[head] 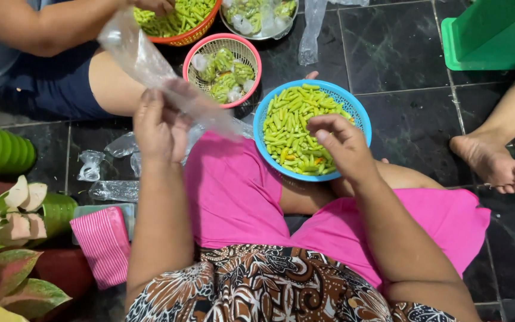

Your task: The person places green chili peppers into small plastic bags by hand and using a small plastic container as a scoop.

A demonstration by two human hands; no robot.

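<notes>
Left hand point(161, 128) pinched on a clear plastic bag point(150, 68), held up and slanting away to the upper left. Right hand point(342, 146) hovering over the blue basket point(362, 116) of cut green beans point(290, 134), fingers loosely curled, nothing visibly gripped, though a few pieces may hide under the palm. Best to spread the bag mouth wide before scooping, and bring it close beside the basket rim to avoid spills onto the pink cloth point(233, 191) below. Just beyond the left hand, a pink basket point(248, 56) of filled packets; farther up, an orange basket point(186, 37) and another person's arm. Right of the right hand, a bare foot point(496, 164) on dark tiles, well apart. Tight room leftward, more toward the right.
</notes>
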